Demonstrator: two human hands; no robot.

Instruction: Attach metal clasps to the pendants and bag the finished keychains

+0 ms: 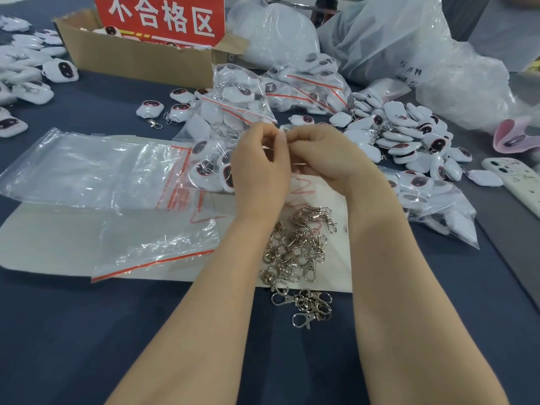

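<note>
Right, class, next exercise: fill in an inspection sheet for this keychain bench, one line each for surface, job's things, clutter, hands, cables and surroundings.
Surface: dark blue table with a pale sheet laid on it.
Job's things: metal clasps heaped on the sheet's near edge, some spilling onto the table; white pendants piled at right; empty zip bags at left; filled bags beyond the hands.
Clutter: phone and pink item at the right edge.
Hands: left hand and right hand meet fingertip to fingertip, pinching a small pale item, too hidden to identify.
Cables: nothing seen.
Surroundings: cardboard box with a red sign; large plastic sacks behind.
</note>
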